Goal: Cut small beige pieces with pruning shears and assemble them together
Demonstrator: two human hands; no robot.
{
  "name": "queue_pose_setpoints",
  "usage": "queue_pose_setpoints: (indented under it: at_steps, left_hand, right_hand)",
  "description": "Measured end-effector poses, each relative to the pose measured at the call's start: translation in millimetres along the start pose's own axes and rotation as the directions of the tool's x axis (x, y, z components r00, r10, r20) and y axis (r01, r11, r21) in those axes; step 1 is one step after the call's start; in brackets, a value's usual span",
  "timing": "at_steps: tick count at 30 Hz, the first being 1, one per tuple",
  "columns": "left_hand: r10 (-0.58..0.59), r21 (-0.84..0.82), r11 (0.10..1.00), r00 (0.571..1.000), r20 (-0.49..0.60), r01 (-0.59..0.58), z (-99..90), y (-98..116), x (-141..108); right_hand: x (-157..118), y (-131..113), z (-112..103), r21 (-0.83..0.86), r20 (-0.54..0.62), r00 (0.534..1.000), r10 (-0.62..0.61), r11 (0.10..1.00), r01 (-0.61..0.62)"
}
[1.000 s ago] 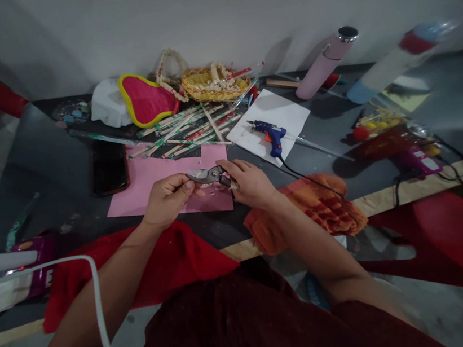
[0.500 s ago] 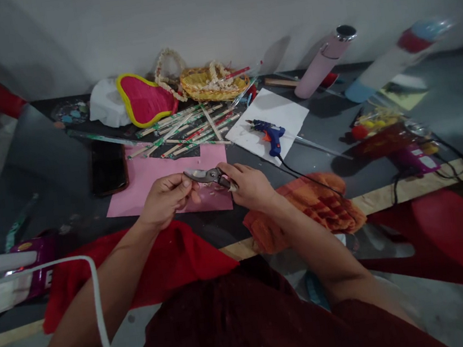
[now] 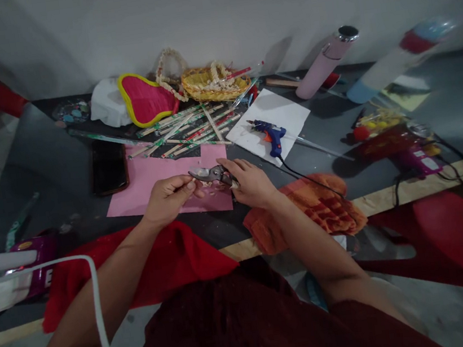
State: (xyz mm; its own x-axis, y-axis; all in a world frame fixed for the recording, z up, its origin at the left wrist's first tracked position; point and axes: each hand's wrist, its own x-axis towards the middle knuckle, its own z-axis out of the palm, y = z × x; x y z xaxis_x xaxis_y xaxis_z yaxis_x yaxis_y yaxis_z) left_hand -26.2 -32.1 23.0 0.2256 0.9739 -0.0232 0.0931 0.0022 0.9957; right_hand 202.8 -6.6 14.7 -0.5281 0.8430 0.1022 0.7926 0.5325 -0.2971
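My right hand (image 3: pixel 252 182) is wrapped round the handles of a pair of pruning shears (image 3: pixel 213 173), whose blades point left. At the blade tips, the fingers of my left hand (image 3: pixel 167 200) are pinched together; whatever they hold is too small to make out. Both hands are over a pink sheet of paper (image 3: pixel 141 180), where small pale bits lie under the shears. Behind the paper is a loose pile of wooden chopsticks (image 3: pixel 191 127) in printed wrappers.
A blue glue gun (image 3: pixel 271 137) rests on a white square sheet (image 3: pixel 291 108), its cord running right. A phone (image 3: pixel 108 167) lies at left. Behind are a yellow basket (image 3: pixel 199 92) and a pink flask (image 3: pixel 322 67). An orange cloth (image 3: pixel 320 201) covers the table edge.
The shears' tips have shifted slightly right, and the blades look a little wider apart. My left fingers have moved slightly and stay pinched close to the blades.
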Motion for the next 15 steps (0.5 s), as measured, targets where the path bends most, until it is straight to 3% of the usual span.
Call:
queue_pose_setpoints:
  at_steps: [5, 9, 12, 15]
  left_hand:
    - [-0.173, -0.203, 0.955, 0.961, 0.216, 0.217, -8.2, 3.7, -0.6]
    - [-0.251, -0.268, 0.905, 0.924, 0.288, 0.329, -10.8, 13.3, -3.3]
    - [-0.233, -0.286, 0.908, 0.937, 0.261, 0.306, -8.7, 16.4, -4.6]
    - [-0.152, -0.196, 0.965, 0.981, 0.121, 0.174, -3.1, 14.2, -4.4]
  right_hand:
    - [-0.2, 3.3, 1.5, 0.038, 0.006, 0.998, -0.068, 0.997, 0.068]
    - [-2.3, -1.1, 0.3, 0.062, -0.044, 0.996, -0.074, 0.995, 0.076]
    - [-4.2, -4.5, -1.1, 0.051, -0.073, 0.997, -0.036, 0.998, 0.04]
    - [-4.4, -5.4, -1.0, 0.037, -0.065, 0.998, 0.014, 0.999, -0.012]
